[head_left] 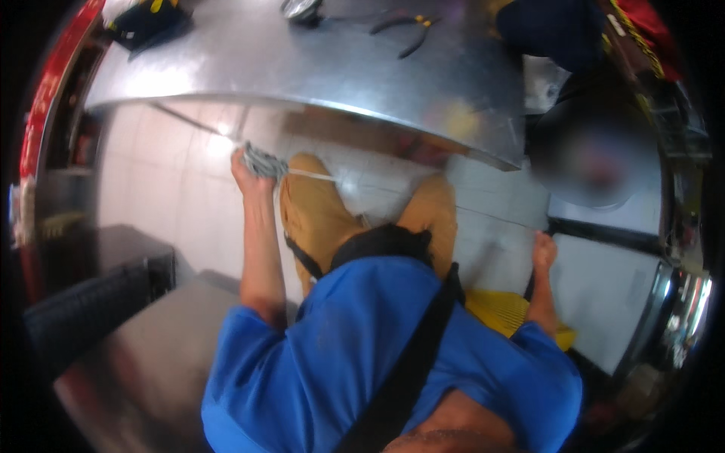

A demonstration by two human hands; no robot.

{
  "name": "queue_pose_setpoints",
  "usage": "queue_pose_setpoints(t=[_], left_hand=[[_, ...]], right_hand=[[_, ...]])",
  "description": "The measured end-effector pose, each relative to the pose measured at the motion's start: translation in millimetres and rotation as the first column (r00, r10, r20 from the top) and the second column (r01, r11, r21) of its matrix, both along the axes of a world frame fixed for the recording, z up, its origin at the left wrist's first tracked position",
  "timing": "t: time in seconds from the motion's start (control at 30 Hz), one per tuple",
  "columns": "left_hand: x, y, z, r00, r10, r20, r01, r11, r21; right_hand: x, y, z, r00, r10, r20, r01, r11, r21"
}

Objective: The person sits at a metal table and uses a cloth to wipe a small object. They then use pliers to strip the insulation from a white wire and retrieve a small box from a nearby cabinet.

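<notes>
On the far left of the metal surface (317,68) sits a dark bag (151,27). Below that surface, out in front of the person, the left hand (246,178) is closed around a bundle of grey cord (264,161), its loops bunched above the fingers. The cord looks light and soft, bending easily, so the bundle probably weighs little and is unlikely to break; the greater trouble would be loose loops slipping out or snarling. A full-palm hold around the middle of the loops, as the left hand has it, seems the sound place to grip. It is hard to tell whether the cord is slick.

A pale strand (313,175) runs rightward from the bundle across the person's left knee. Further right, pliers (408,34) lie on the surface, well apart from the cord. A thin dark line (495,217) crosses toward the right hand (544,251); it may be more cord or a seam in the floor. That hand is curled shut, though whether it pinches anything cannot be told. If it is cord, a fingertip pinch near the end should suffice. Just beyond stands a white box (604,291).
</notes>
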State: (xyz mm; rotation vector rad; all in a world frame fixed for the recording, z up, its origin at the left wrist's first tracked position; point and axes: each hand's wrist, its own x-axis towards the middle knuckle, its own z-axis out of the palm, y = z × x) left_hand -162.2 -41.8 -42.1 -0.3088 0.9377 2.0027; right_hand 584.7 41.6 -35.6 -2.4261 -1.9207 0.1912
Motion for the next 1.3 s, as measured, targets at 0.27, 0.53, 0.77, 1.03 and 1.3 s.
queue_pose_setpoints(t=[0.27,0.53,0.77,1.03,1.3], left_hand=[[84.7,16.7,2.7,0.996,-0.09,-0.008,0.089,0.992,-0.084],[161.6,23.0,13.4,0.957,-0.22,0.191,0.224,0.975,-0.002],[139.0,19.9,-1.9,0.973,-0.117,0.201,0.134,0.988,-0.072],[11.5,-0.6,-11.6,0.984,0.159,0.083,-0.156,0.987,-0.043],[-67.4,-38.1,-17.3,0.976,0.2,-0.085,-0.205,0.977,-0.052]], right_hand=[[-103.6,12.7,1.7,0.944,0.331,0.017,-0.325,0.936,-0.137],[-430.5,-27.4,35.3,0.339,0.458,-0.822,-0.748,0.661,0.06],[-419.1,-24.1,51.6,0.359,0.564,-0.744,-0.808,0.587,0.055],[-253.7,36.0,-12.8,0.518,0.796,-0.314,-0.805,0.578,0.136],[-29.1,58.3,19.0,0.799,0.511,0.317,-0.412,0.849,-0.33]])
